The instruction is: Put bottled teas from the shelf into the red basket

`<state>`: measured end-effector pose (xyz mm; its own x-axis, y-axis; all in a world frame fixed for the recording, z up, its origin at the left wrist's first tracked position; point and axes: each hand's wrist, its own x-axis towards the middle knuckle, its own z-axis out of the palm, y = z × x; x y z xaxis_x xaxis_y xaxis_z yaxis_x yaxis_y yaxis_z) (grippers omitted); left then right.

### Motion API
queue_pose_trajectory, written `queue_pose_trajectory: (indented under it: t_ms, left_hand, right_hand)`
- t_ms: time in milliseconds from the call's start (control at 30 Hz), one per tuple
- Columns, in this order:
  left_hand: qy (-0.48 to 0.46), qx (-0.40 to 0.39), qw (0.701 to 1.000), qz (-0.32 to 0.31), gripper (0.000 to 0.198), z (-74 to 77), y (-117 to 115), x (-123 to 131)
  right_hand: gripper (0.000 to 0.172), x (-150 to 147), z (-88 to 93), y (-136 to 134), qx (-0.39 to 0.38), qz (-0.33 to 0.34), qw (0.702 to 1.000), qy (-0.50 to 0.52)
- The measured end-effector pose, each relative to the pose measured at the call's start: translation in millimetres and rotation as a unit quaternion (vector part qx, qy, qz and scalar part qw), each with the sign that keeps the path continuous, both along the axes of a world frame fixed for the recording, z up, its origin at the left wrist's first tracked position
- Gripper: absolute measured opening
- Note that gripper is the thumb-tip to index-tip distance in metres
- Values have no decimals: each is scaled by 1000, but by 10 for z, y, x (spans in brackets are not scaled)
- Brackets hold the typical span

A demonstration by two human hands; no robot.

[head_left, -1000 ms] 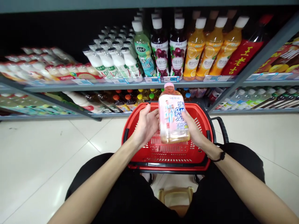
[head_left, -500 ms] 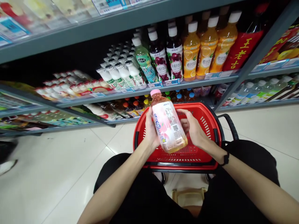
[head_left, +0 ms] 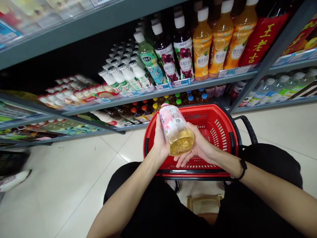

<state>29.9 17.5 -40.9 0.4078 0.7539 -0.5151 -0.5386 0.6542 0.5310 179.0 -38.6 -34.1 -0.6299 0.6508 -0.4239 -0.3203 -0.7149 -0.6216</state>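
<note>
A pink-labelled drink bottle (head_left: 174,129) with a pink cap lies tilted between my two hands, its base toward me, above a red shopping basket (head_left: 223,127) on the floor. My left hand (head_left: 160,142) grips the bottle's left side with fingers wrapped behind it. My right hand (head_left: 195,148) cups the bottle's base and right side from below. The basket's inside looks bare where it shows.
Grey store shelves (head_left: 138,100) in front hold rows of white, purple and orange drink bottles (head_left: 203,43). My black-trousered knees flank a small wooden stool (head_left: 204,205). White tiled floor (head_left: 61,185) spreads left; someone's shoe (head_left: 13,180) shows at the far left edge.
The bottle has turned from label-front to back label and then tipped its base toward me. My right hand moved from its side to under its base. The view shifted up and left.
</note>
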Motion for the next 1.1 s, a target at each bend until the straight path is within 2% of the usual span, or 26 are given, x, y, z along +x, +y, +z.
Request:
queue_pose_trajectory:
  t_ms: [133, 233, 333, 433, 533, 667, 767, 933, 1033, 1100]
  left_hand:
    - [9, -81, 995, 50, 70, 72, 26, 76]
    - [11, -91, 994, 67, 66, 145, 61, 94]
    - [13, -52, 997, 47, 57, 205, 74, 57]
    - [37, 10, 998, 52, 51, 209, 48, 19]
    - [81, 49, 993, 75, 49, 134, -7, 17]
    - [159, 103, 980, 62, 55, 27, -100, 43]
    - [207, 168, 963, 30, 59, 60, -189, 67]
    - [250, 277, 928, -19, 60, 183, -418, 142]
    - [293, 369, 882, -20, 77, 143, -588, 188]
    - [336, 443, 831, -18, 87, 101, -680, 202]
  right_hand:
    - [98, 19, 2, 44, -36, -9, 999, 8]
    - [99, 48, 28, 83, -44, 0, 999, 9]
    - [93, 101, 27, 125, 11, -21, 999, -43]
    - [75, 179, -43, 181, 97, -107, 980, -139]
    - [63, 251, -177, 247, 155, -192, 949, -197]
    - [59, 269, -358, 291, 164, -231, 927, -246]
    - [62, 237, -417, 282, 124, -253, 928, -244]
    - [58, 235, -345, 295, 68, -298, 948, -94]
    - [50, 237, -295, 305, 39, -322, 943, -67]
    - [49, 218, -287, 291, 21, -335, 940, -54]
